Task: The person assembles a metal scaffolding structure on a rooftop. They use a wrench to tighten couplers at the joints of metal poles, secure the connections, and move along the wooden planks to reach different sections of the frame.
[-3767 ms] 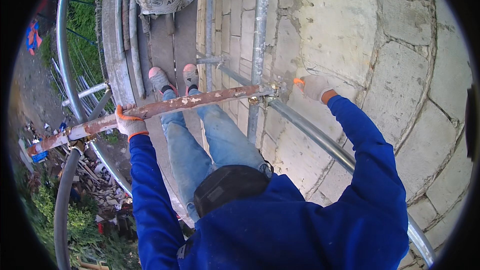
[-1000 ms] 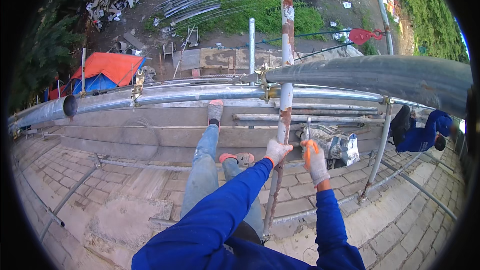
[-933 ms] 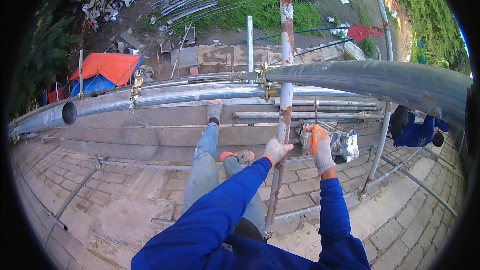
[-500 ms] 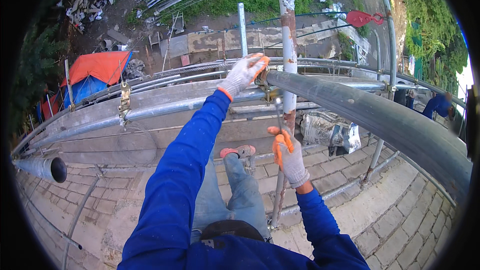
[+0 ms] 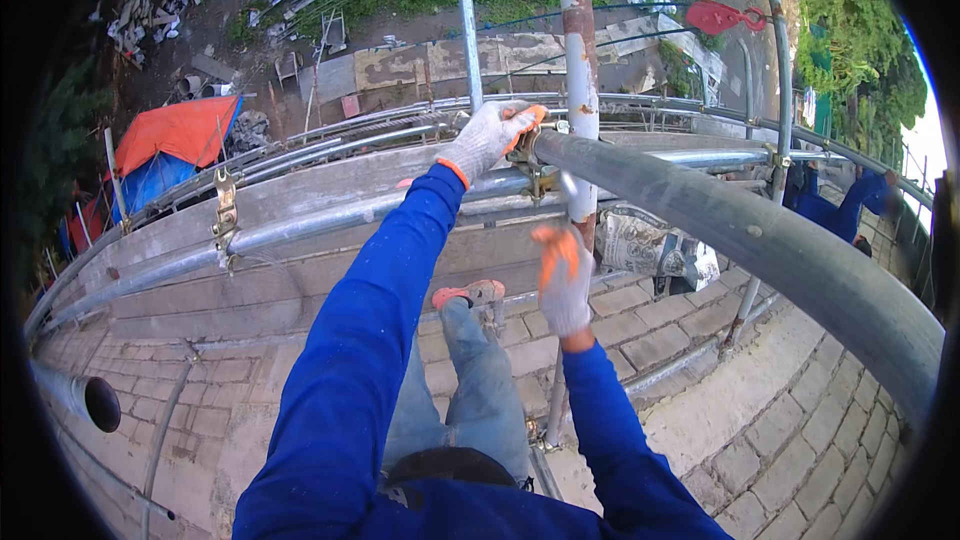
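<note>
My left hand point(image 5: 492, 137), in a white knit glove with orange palm, has its fingers closed on a metal scaffold coupler point(image 5: 524, 148) at the near end of a thick grey pipe point(image 5: 730, 210). That pipe runs off to the right edge. Below the coupler, my right hand point(image 5: 563, 285), gloved alike, is curled round a slim metal tool, probably a wrench; its shiny head point(image 5: 568, 183) is blurred by motion, just under the coupler. Right behind both stands a rusty upright pole point(image 5: 578, 60) with flaking white paint.
Horizontal scaffold tubes point(image 5: 330, 222) cross ahead, with another coupler point(image 5: 225, 210) hanging at left. A red hook block point(image 5: 722, 17) is on a rope. An open pipe end point(image 5: 100, 403) juts in at lower left. A printed sack point(image 5: 640, 242) lies beyond the pole; another person point(image 5: 840, 205) bends at far right.
My right hand has risen slightly and shifted left, the tool's head moving up with it. My left hand stays at the coupler. The person at far right has shifted. The view has turned a little.
</note>
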{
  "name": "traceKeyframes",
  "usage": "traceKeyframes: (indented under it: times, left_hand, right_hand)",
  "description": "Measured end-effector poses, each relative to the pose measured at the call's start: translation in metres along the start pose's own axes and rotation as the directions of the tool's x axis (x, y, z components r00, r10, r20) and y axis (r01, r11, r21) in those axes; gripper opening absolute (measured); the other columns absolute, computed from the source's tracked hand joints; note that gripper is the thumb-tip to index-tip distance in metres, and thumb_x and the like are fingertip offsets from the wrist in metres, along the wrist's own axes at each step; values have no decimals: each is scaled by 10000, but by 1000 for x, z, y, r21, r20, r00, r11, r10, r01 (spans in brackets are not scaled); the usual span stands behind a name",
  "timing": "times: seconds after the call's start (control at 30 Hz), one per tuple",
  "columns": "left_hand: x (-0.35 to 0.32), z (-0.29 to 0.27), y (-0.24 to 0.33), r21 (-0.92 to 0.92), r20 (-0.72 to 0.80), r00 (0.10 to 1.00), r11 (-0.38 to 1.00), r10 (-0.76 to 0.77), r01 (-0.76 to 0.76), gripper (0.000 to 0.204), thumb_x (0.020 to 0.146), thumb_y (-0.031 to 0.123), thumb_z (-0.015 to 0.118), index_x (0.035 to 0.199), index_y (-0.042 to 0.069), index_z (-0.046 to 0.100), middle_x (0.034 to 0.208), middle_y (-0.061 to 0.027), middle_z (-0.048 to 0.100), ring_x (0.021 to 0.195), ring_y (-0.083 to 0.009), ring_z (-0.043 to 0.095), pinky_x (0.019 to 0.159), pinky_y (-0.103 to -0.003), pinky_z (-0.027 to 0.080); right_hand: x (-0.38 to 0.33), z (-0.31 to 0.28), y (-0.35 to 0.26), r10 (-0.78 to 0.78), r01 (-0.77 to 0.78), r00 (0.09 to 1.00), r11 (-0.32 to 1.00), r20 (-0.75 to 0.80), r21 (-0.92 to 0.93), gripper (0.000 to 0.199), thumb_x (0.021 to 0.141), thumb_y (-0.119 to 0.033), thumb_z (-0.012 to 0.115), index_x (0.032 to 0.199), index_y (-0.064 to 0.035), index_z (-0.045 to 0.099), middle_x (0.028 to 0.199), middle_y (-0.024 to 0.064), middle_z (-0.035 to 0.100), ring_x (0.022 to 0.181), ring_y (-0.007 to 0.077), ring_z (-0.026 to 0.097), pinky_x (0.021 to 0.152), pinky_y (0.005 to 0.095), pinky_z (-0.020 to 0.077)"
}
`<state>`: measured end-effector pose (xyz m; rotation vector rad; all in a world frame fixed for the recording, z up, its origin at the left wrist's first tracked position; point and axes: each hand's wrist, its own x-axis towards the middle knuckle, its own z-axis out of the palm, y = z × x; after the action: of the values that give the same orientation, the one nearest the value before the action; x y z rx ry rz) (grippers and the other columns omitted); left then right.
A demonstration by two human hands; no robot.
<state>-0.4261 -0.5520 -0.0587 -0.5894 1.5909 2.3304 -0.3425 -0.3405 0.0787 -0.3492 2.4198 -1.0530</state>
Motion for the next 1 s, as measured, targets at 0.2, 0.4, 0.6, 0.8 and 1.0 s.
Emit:
traceKeyframes:
  times: [0.2,0.4,0.6,0.8,1.0]
  left_hand:
    - [-1,-2,11,5,-23,999,1000,27,-26,343,972,295,677,1174,19,714,971,-2,710,810,-77,583,705,-258,486]
    - [6,5,3,-63,-20,1000,998,24,-26,353,935,289,724,1156,13,721,934,-14,714,800,-80,586,707,-260,490]
    - [-10,-23,-6,-3,-80,984,987,159,-159,490,983,370,653,1315,11,623,1129,-51,693,1001,-80,578,852,-260,493]
    - [-128,-114,-1,854,-252,818,516,518,-64,543,984,440,584,1375,64,556,1112,-157,690,944,-247,687,822,-400,538]
    - [-200,-150,-47,907,-419,883,155,213,393,471,979,520,516,1061,115,743,831,-133,710,770,-312,701,728,-444,542]
  right_hand:
    - [-18,35,4,24,-15,1000,888,-13,460,364,1041,-279,438,962,6,648,855,128,703,752,193,636,670,339,486]
    - [1,42,67,287,-305,952,921,109,241,353,1055,-233,458,901,54,596,908,121,683,867,193,624,811,330,481]
    - [-35,-16,32,39,-31,999,961,-23,275,325,1033,-281,526,950,21,611,833,78,658,700,100,555,643,268,451]
    - [-34,-51,152,436,-244,876,768,-205,593,327,1032,-352,534,997,-36,610,653,-40,504,450,37,375,360,214,245]
    - [-28,-33,199,338,-125,880,843,-334,524,294,1057,-265,510,1256,-52,554,1077,50,638,919,137,642,788,287,550]
